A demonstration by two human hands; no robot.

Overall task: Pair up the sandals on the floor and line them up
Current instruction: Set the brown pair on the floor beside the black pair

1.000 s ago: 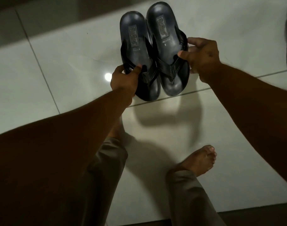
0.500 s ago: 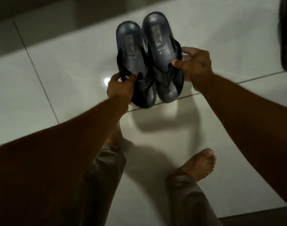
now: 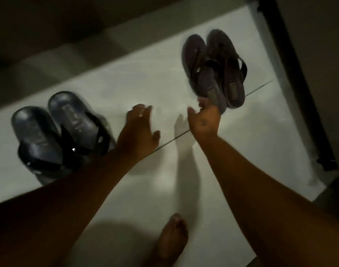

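A black pair of sandals (image 3: 54, 132) lies side by side on the white tile floor (image 3: 145, 78) at the left. My left hand (image 3: 137, 132) hovers just right of that pair, fingers spread and holding nothing. A brown pair of flip-flops (image 3: 213, 64) lies at the right, its left sandal tilted against the other. My right hand (image 3: 204, 122) is at the heel of that left brown sandal (image 3: 197, 60). Its thumb stands apart, and its other fingers are hidden behind the heel. The picture is blurred.
My bare foot (image 3: 172, 237) stands on the tiles at the bottom middle. A dark upright frame (image 3: 292, 74) runs down the right side, close to the brown pair. A dark wall base (image 3: 68, 35) borders the floor at the back.
Both hands have let go of the black pair, which now lies on the floor at the left. The view has swung right, and my right hand has reached the brown pair.
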